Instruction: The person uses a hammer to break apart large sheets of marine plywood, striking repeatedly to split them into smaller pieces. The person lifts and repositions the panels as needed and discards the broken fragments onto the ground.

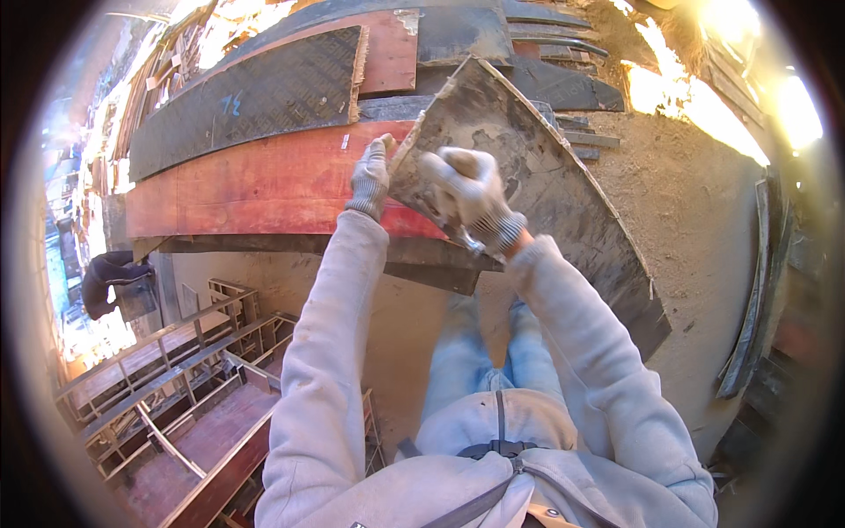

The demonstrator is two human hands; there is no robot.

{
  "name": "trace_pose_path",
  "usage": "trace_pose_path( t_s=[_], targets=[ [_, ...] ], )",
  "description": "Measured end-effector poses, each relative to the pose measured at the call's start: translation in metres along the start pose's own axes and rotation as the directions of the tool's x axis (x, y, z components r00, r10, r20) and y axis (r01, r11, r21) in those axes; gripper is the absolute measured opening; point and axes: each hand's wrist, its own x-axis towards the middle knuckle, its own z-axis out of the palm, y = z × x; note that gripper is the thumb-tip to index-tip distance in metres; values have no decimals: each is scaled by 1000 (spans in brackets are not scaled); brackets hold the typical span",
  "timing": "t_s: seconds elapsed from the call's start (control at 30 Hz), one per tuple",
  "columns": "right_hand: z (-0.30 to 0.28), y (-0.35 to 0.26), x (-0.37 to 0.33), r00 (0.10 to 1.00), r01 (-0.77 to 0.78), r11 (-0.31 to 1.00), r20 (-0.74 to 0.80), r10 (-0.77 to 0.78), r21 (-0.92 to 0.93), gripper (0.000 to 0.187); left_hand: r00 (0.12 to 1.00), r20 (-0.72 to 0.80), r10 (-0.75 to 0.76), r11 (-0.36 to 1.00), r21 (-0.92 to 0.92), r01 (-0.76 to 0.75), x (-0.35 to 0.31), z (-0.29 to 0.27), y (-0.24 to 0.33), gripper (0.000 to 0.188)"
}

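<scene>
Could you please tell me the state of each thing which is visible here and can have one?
Stained board: dirty, angled, partly covering the red board
Red board: partly covered, worn
Black board: rough along its right edge, marked in blue
Left hand: gloved, at the stained board's left edge
Right hand: gloved, closed, blurred; its grip's content unclear
Buckle: fastened
Frames: assembled

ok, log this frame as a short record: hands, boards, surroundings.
left hand: gloved, at the worn board's left edge
right hand: gloved, fingers curled, over the worn board; grip unclear
boards: dark panel on red board
lower left: wooden frames
far left: co-worker in dark clothing
</scene>
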Motion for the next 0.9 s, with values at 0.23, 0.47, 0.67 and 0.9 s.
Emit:
trace_pose_path(
  t_s=[0.23, 0.47, 0.67, 0.9],
  targets=[
    [36, -7, -10, 480, 795, 230, 351, -804, -561, 25, 990, -27, 138, 990, -11, -138, -13, 23, 17, 44],
    [10, 3, -74, 702, 701, 661, 95, -706, -268, 40, 841, 41, 540, 710, 515, -480, -29, 41, 7, 40],
    [-14, -34, -56, 780, 619, 668, 219, -587, -414, 45, 983, -36, 180, 971, 163, -172, -6, 33, -16, 42],
    [-184, 54, -231, 776, -34, 996, -631, -26, -83, 44, 882, 152, 447, 456, 809, -370, 15, 0, -19, 42]
  ],
)
